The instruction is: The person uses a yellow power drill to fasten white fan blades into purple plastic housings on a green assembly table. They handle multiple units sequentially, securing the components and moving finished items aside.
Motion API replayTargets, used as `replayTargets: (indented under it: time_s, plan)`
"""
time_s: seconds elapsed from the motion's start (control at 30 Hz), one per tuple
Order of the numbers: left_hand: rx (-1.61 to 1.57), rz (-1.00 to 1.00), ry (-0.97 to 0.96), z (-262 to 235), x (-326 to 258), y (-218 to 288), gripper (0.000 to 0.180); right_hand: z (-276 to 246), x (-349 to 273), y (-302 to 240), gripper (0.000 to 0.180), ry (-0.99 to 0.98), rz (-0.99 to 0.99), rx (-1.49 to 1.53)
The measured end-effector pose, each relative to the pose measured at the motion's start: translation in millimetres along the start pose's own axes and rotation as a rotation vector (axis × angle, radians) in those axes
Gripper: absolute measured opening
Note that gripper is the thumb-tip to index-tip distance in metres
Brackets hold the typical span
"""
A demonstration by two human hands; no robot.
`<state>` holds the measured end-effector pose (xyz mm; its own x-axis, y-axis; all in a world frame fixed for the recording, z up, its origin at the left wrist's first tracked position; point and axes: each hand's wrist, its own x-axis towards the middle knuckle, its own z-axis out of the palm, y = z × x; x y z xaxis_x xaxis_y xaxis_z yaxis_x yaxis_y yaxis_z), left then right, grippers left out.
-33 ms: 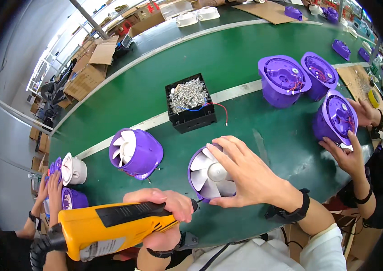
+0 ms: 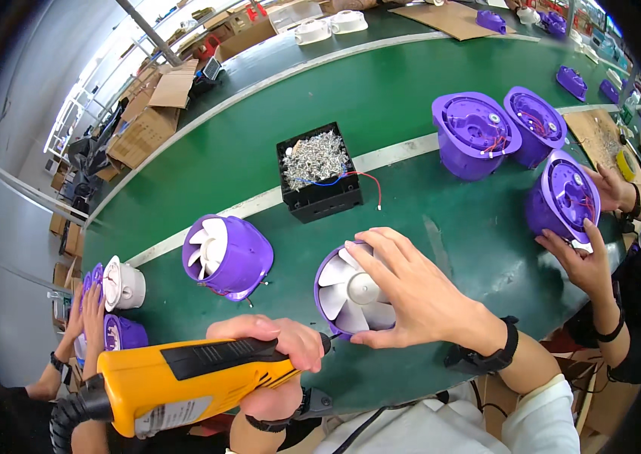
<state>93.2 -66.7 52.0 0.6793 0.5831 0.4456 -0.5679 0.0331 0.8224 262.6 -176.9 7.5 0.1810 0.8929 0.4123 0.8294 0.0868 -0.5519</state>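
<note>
My left hand (image 2: 279,356) is wrapped around a yellow and black electric screwdriver (image 2: 192,386) with a black cord at its rear. The dark tip points right and meets the lower left rim of a purple fan housing (image 2: 322,303). Inside that housing sits a white fan (image 2: 350,291) with broad blades, facing up. My right hand (image 2: 426,299) grips the housing from the right, thumb at the near rim and fingers over the far rim. Its right side is hidden under my palm. Left of it, a second purple housing (image 2: 243,253) with a white fan lies tilted.
Beyond my hands, a black bin (image 2: 320,203) holds many small screws; a red and blue wire hangs over it. Purple housings (image 2: 471,140) stand at the right, where a co-worker's hands (image 2: 592,250) hold another. Far left, another person's hands (image 2: 90,318) touch purple parts beside a white housing (image 2: 130,286).
My hands, the screwdriver and the fan housing stay put. The co-worker's purple housing at the right has shifted very slightly rightward.
</note>
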Motion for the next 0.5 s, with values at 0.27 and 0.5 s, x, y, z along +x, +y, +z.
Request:
replayTargets:
  time_s: [0.27,0.5]
  plan:
    - [-0.196,-0.209,-0.008,-6,-5,-25,0.053,1,4,-1,0.092,0.008,0.003,-0.012]
    - [0.162,0.178,0.057,-2,5,2,0.075,3,3,-1,0.09,0.032,0.039,-0.002]
